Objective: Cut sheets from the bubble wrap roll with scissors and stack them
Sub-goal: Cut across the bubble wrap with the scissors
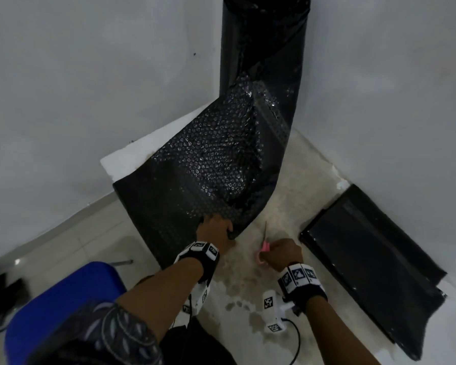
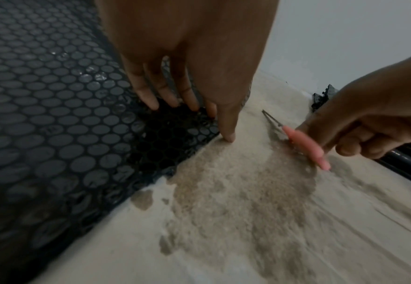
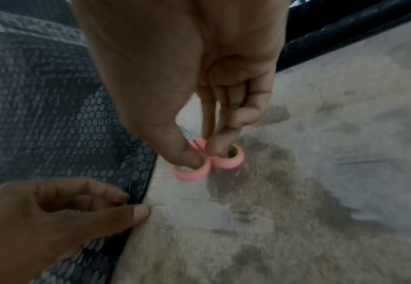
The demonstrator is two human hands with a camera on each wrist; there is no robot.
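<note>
Right hand pinches the scissors at the pink loops: thumb and a finger press the loop rims in the right wrist view, not clearly threaded through. Looks like a pick-up or re-seat grip rather than a cutting grip, I'd say. Blades are closed and point away from the hand, toward the wall corner, low over the floor.

Just left of that grip, the left hand is on the near edge of the wrap. Left wrist view shows four fingers lying fairly straight on the bubbles and the thumb tip down at the sheet edge on the floor. Reads as pinning the edge flat and marking where the cut starts; I can't tell if it also pinches the film.

Beyond the left hand, the wrap runs along the floor and climbs to the roll, which stands upright in the corner. Standing it there lets the sheet pull off toward the person without the roll wandering.

Right of the scissors hand, well apart, lies the stack of dark cut sheets against the wall, clear of the cutting line.

Behind both wrists, a blue seat.

Next move likely: seat the fingers in the loops, open the blades, enter at the thumb.
</note>
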